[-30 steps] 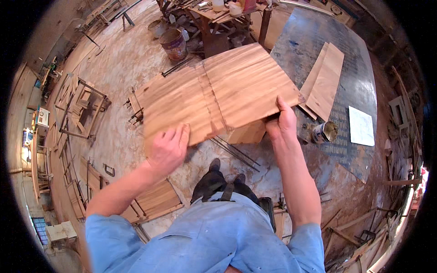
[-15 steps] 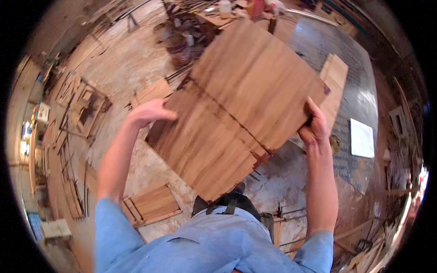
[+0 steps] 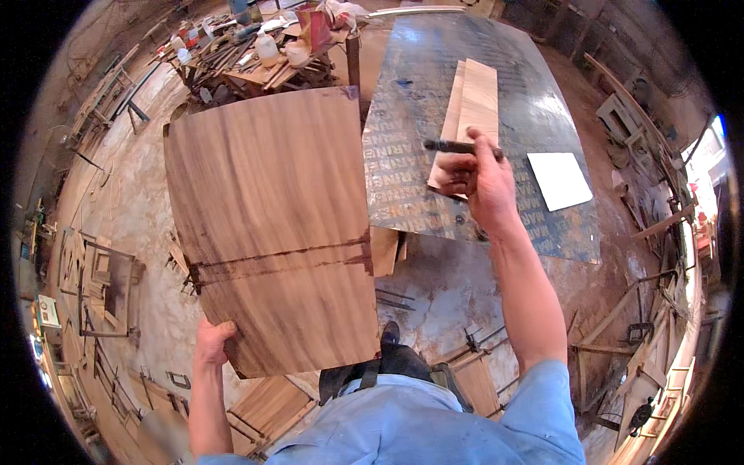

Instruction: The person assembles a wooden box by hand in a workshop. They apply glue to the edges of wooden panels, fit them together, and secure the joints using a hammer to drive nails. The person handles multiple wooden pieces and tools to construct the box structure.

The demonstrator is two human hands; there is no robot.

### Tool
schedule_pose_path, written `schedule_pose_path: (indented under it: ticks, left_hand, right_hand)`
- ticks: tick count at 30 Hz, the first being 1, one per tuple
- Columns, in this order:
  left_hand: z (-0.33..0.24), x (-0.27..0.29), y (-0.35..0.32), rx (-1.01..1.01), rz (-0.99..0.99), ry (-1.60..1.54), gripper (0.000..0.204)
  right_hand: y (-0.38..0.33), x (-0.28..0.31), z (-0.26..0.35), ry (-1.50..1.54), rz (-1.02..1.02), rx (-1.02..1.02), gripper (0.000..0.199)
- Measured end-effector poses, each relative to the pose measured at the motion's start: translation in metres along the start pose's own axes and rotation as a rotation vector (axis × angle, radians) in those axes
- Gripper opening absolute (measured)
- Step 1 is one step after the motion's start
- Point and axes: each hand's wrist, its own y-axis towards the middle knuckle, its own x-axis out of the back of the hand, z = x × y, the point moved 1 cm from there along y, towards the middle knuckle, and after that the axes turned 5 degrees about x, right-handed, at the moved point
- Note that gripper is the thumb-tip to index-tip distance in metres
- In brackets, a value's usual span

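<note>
My left hand (image 3: pixel 211 341) grips the near left corner of a large brown veneer sheet (image 3: pixel 271 217), which is held up in front of me and has a dark seam line across its lower part. My right hand (image 3: pixel 479 180) is raised over the worktable (image 3: pixel 418 155) and holds a thin dark pen-like tool (image 3: pixel 457 146). Just under that hand, a stack of narrow light wood strips (image 3: pixel 474 101) lies on the dark printed table top.
A white sheet (image 3: pixel 559 180) lies on the table right of my hand. A cluttered bench (image 3: pixel 256 54) with bottles stands at the far left. Wood frames (image 3: pixel 101 279) and panels (image 3: pixel 267 407) lie on the floor.
The right hand has let go of the veneer sheet and now holds a dark tool over the table. The sheet has swung left, held by the left hand alone.
</note>
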Motion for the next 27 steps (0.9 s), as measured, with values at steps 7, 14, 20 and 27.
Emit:
schedule_pose_path:
  ticks: [7,14,20,27]
  left_hand:
    - [-0.008,-0.001,-0.016,-0.057,-0.033,0.01,0.077]
    - [-0.004,-0.003,-0.024,-0.047,-0.045,0.01,0.065]
    - [0.001,0.001,-0.025,-0.014,-0.076,0.028,0.064]
    - [0.003,0.0,-0.025,0.003,-0.078,0.025,0.07]
  right_hand:
    - [0.012,-0.026,0.005,0.319,0.095,0.045,0.025]
    - [0.038,-0.052,0.007,0.309,0.23,0.064,0.018]
    - [0.048,-0.044,-0.001,0.296,0.228,0.022,0.019]
    - [0.052,-0.045,-0.004,0.245,0.235,0.035,0.023]
